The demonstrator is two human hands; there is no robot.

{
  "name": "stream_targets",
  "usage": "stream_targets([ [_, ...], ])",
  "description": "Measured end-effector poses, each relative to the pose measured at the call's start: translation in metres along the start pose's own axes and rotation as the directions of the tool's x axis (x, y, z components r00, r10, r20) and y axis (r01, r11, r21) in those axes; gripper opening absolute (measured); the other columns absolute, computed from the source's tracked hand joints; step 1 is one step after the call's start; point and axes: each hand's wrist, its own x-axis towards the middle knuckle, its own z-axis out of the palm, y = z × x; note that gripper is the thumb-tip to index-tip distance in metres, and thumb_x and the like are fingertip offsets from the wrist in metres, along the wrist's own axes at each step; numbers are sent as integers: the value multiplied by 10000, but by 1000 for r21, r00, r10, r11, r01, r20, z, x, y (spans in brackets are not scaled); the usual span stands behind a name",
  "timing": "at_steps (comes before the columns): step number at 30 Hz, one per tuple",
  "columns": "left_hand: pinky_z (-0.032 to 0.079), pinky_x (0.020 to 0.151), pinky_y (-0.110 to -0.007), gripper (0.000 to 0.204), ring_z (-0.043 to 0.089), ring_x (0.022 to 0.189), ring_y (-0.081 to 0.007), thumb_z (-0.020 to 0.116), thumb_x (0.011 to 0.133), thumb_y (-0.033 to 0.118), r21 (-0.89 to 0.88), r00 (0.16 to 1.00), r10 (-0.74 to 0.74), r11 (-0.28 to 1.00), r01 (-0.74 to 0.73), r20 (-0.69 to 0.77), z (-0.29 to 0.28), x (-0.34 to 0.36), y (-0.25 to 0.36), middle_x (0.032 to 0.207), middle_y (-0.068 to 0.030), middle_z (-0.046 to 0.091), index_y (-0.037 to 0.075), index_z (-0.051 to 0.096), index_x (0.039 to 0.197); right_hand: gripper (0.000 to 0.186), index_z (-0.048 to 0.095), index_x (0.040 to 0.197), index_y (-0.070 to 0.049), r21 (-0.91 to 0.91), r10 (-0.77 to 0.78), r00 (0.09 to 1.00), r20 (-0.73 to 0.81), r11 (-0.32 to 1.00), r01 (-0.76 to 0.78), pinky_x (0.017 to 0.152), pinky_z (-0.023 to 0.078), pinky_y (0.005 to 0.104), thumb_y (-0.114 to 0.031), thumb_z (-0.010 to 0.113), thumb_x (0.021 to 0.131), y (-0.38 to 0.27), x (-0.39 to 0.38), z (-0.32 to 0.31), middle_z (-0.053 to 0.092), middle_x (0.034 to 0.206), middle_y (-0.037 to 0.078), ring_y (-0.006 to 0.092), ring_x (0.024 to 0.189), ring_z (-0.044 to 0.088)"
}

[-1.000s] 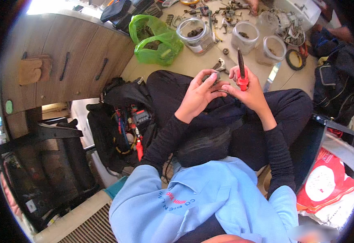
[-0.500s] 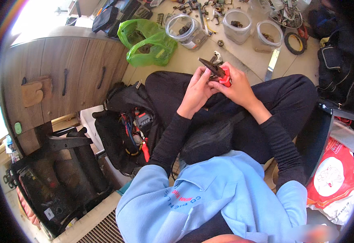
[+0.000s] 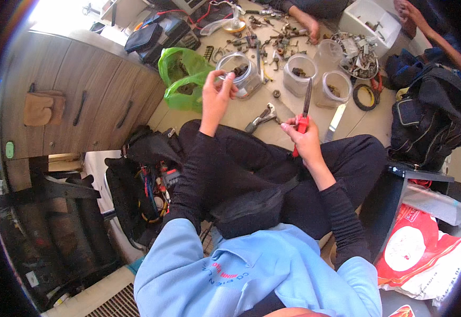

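Note:
My left hand (image 3: 218,103) is over the near left rim of a clear plastic jar (image 3: 248,84) with dark small parts in it. Its fingers are loosely bent and apart, with nothing visible between them. My right hand (image 3: 307,141) grips red-handled pliers (image 3: 303,124) above my right knee, their dark jaws pointing up and away. A small dark bit shows by the right thumb tip; I cannot make out what it is. On the floor between my hands lies an adjustable wrench (image 3: 262,118). Just beyond it sits a round metal piece (image 3: 276,94).
Two more clear tubs (image 3: 298,84) stand right of the jar, near black tape (image 3: 365,98). Loose metal parts (image 3: 286,42) spread behind them. A green bag (image 3: 180,90) lies left. Another person's foot (image 3: 305,24) and hand (image 3: 411,11) show at the far side.
My hands have parted: the left has moved left to the jar, while the right keeps the pliers, turned more upright. The view has shifted, bringing the other person's limbs into sight.

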Motion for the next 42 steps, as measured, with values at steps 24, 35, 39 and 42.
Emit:
stream_targets([
  [24,352,491,-235,111,456,532,-56,609,944,116,16,972,-227,973,229,-52,12,-48,-90,614,23,513,8,587,950,293,595,880,-26,-717,-757,278,-591,651,249,715,490,412,-261,747,792,-125,281,-245,645,757,126,313,725,636],
  [35,484,615,-278,173,616,660,-170,637,854,26,199,829,520,807,-556,206,37,-79,142,749,-87,636,-57,635,1006,106,520,886,-34,-193,-559,771,-305,829,525,735,458,266,7,594,822,-67,88,-99,619,941,52,121,810,566],
  [39,470,516,-366,296,564,533,-249,704,831,216,154,511,816,487,-860,271,53,-85,251,685,-110,616,-38,643,970,146,499,888,-36,173,-392,871,-295,875,452,728,458,265,61,554,793,-61,75,-73,606,929,79,131,812,559],
  [42,462,520,-355,277,559,545,-235,697,795,220,161,418,829,386,-908,372,62,-91,263,684,-95,609,-11,647,939,156,485,900,-56,161,-331,889,-316,905,395,661,453,240,54,542,804,-48,87,-90,608,909,89,127,746,561],
])
